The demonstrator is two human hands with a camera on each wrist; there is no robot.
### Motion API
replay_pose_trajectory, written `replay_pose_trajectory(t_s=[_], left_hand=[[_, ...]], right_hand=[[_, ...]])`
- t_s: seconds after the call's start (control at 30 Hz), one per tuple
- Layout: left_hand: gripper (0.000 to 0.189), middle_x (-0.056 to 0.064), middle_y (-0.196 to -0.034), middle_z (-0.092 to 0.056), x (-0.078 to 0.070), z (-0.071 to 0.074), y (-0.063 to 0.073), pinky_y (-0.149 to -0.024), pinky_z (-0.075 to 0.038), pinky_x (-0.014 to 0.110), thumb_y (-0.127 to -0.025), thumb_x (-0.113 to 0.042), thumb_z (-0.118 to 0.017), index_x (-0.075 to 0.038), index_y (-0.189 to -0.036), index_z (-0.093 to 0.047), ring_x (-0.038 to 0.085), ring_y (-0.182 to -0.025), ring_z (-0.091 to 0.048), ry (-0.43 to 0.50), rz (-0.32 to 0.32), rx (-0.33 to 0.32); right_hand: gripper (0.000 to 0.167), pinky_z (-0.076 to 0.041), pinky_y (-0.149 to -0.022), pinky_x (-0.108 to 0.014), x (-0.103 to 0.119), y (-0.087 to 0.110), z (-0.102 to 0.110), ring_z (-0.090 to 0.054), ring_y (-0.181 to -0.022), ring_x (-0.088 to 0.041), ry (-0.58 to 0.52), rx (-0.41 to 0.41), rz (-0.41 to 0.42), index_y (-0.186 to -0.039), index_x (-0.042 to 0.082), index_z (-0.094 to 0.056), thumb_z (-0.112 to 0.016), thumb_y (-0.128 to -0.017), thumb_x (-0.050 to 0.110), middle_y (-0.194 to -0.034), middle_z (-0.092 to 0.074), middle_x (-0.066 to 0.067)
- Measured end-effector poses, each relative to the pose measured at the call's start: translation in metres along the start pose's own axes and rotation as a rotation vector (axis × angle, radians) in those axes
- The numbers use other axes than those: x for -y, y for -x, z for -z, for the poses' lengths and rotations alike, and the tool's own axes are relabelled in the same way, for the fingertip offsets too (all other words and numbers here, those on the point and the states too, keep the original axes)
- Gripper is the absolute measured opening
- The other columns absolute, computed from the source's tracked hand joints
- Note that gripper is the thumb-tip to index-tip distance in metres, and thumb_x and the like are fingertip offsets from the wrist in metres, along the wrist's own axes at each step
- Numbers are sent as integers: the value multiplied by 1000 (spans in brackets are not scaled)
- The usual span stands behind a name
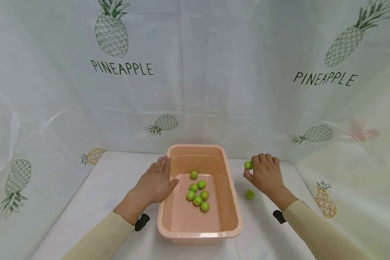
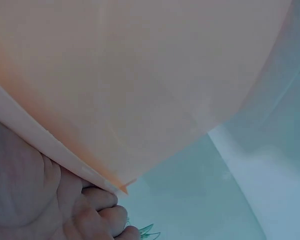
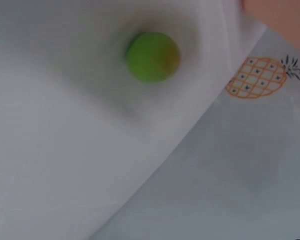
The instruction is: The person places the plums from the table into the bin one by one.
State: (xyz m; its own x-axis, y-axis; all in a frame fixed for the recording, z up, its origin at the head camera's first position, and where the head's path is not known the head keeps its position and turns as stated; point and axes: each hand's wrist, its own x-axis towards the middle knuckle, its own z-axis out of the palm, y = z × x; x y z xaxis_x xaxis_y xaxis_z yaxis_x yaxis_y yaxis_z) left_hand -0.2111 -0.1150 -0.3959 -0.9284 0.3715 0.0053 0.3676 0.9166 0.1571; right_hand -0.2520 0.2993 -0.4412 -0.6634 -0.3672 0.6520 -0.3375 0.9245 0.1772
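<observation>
My left hand [image 1: 155,181], fingers straight, rests on the left rim of a peach plastic tub [image 1: 232,191]. In the left wrist view its palm and fingers [image 2: 92,217] lie along the tub's rim. Several small round green fruits [image 1: 197,200] sit together on the tub floor, with one a little farther back. To the right of the tub, my right hand [image 1: 267,175] pinches another green fruit [image 1: 248,165] between thumb and fingers, above the table. One loose green fruit [image 1: 250,195] lies on the table below that hand; the right wrist view shows a brownish patch on this fruit [image 3: 153,57].
A white covering spreads over the table [image 1: 117,173]. Behind and on both sides hangs a pale sheet [image 1: 201,72] printed with pineapples and lettering. Dark straps [image 1: 142,222] circle both wrists below the beige sleeves [image 1: 100,234].
</observation>
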Motion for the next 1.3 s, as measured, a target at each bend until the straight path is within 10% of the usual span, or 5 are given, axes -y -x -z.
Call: replay_pose_trajectory(t_s=[0.53,1.3], left_hand=[[84,32,-170,-24,-3,4,2,-130,-23,57,-109,-48,-48,12,-162,-23,44,-161,-21,-18,-9,0],[83,32,-170,-24,0,-1,1,-129,-26,57,-109,-46,-50,13,-162,-24,44,-160,-23,1,-3,-14]], right_hand=[[37,-46,-75,-49,69,-45,53,-50,-79,-29,-134,70,12,-91,7,-59,-73,-86,41,-81,-53,-7],[35,-41,-76,-32,176,-40,63,-49,-89,-16,-332,351,202,-101,15,-66,-78,-90,45,-92,-57,5]])
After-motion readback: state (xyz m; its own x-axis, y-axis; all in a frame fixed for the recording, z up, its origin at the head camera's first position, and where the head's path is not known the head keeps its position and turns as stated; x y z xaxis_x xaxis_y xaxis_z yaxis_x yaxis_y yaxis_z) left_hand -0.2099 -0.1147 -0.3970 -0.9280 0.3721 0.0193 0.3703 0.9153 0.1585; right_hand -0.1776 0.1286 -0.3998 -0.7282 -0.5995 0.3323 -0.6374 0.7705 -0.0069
